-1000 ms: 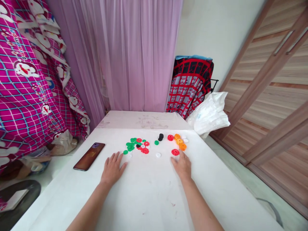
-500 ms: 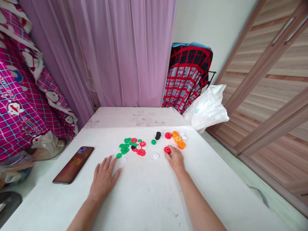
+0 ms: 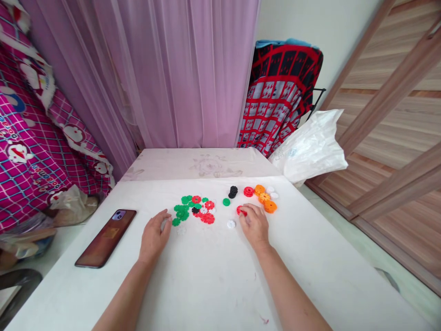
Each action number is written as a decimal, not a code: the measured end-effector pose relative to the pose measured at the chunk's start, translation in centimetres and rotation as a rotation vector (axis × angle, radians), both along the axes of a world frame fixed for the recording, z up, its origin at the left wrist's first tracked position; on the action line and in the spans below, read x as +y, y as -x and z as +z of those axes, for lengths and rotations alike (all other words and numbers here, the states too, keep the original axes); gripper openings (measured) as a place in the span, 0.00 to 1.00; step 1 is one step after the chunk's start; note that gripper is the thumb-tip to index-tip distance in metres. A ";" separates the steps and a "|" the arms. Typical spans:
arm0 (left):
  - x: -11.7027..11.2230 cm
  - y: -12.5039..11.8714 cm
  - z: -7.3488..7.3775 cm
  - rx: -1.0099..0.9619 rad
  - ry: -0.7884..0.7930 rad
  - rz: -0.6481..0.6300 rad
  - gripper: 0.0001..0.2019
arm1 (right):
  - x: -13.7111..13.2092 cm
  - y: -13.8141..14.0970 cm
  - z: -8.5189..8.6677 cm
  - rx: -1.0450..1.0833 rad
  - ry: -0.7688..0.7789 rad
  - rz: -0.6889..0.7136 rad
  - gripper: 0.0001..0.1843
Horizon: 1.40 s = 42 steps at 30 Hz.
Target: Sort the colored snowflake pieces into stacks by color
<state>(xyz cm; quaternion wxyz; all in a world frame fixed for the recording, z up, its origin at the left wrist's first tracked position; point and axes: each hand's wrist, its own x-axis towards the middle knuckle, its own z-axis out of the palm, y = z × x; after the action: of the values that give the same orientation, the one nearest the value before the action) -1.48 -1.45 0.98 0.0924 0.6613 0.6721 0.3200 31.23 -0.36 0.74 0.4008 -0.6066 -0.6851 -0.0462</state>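
Below and right of the frame's centre, the round red disc (image 3: 240,210) juts from the upper left of the right hand (image 3: 255,225), which pinches it, while the left hand (image 3: 155,234), half open and seemingly empty, sits well apart beside green discs (image 3: 181,212)

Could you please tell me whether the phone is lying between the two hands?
No, the phone lies to the left of the left hand, outside the space between the hands.
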 end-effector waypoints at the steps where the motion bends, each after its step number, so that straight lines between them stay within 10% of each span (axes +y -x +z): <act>1: 0.6 0.0 0.1 -0.067 -0.005 0.038 0.20 | 0.0 0.7 0.5 -0.023 0.008 0.035 0.12; 9: 1.8 0.6 -0.3 -0.421 -0.056 0.164 0.17 | 2.3 7.1 2.4 -0.252 0.353 0.085 0.04; 18: 1.8 0.5 -0.5 -0.414 -0.021 0.153 0.17 | 3.4 9.0 2.2 -0.325 0.405 0.046 0.06; 30: 1.7 0.4 -0.1 -0.432 -0.002 0.174 0.17 | -0.8 1.4 2.1 -0.049 0.325 -0.012 0.09; 42: 1.8 0.7 -0.4 -0.408 0.021 0.184 0.19 | -2.2 1.4 1.1 -0.183 0.315 0.066 0.06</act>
<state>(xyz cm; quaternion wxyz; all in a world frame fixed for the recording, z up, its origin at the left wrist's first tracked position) -2.22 0.34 0.54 0.2037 0.5178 0.7004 0.4470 29.81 -2.58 1.83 0.2382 -0.6322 -0.7370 0.0199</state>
